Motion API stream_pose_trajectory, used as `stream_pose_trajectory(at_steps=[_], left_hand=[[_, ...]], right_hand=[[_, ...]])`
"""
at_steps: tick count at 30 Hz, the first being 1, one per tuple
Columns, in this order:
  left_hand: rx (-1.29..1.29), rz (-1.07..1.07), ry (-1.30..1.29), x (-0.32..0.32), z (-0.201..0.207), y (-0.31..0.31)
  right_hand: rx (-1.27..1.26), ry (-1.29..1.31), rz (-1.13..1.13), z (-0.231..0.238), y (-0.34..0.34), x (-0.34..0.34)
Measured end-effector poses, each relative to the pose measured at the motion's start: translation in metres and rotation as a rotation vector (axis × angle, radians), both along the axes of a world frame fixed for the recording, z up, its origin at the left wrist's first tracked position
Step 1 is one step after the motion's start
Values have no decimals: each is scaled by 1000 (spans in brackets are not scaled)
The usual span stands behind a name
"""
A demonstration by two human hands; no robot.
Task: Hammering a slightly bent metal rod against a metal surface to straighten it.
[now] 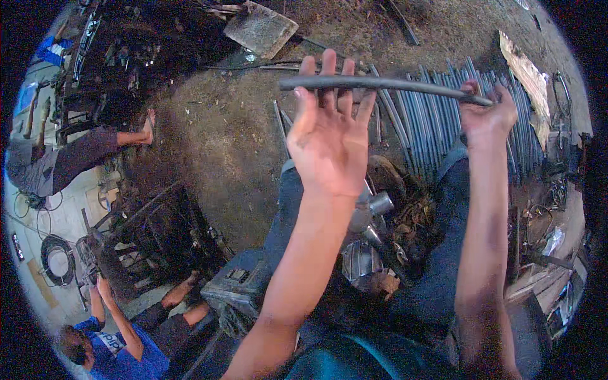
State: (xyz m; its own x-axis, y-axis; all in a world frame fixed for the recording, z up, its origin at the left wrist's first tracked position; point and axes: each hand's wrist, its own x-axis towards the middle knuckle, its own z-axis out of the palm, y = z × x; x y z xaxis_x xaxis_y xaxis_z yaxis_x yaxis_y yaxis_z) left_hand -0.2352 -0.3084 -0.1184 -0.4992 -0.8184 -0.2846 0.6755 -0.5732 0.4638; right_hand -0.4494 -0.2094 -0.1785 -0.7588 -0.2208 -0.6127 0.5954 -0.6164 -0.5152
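Observation:
A long dark grey metal rod [405, 85] spans both my hands, held up in front of me. My left hand [332, 126] is palm up with its fingers stretched out and apart; the rod lies across the fingers, its left end jutting past the thumb. Close to the other end, my right hand [487, 114] has its fingers closed round the rod. Beneath and behind, many similar grey rods [437, 126] lie side by side on the ground. Whether the held rod is hollow, I cannot tell.
Between my legs sits a metal machine part [370, 218]. A flat slab [261, 28] lies on the dirt floor [209, 145] ahead. At lower left, a person in a blue shirt [136, 348] works at a machine; another person's leg [95, 152] extends farther off. A cable coil [58, 259] lies left.

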Motion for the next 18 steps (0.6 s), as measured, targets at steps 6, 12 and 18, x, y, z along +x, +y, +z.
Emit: stream_pose_trajectory(at_steps=[6, 12, 18], left_hand=[[236, 157, 1, 7, -19, -23], [729, 114, -11, 21, -43, -46], [387, -23, -203, 61, -26, -55]], right_hand=[[9, 267, 43, 12, -9, 80], [-263, 728, 249, 56, -12, 133], [-149, 1041, 547, 71, 38, 160]])
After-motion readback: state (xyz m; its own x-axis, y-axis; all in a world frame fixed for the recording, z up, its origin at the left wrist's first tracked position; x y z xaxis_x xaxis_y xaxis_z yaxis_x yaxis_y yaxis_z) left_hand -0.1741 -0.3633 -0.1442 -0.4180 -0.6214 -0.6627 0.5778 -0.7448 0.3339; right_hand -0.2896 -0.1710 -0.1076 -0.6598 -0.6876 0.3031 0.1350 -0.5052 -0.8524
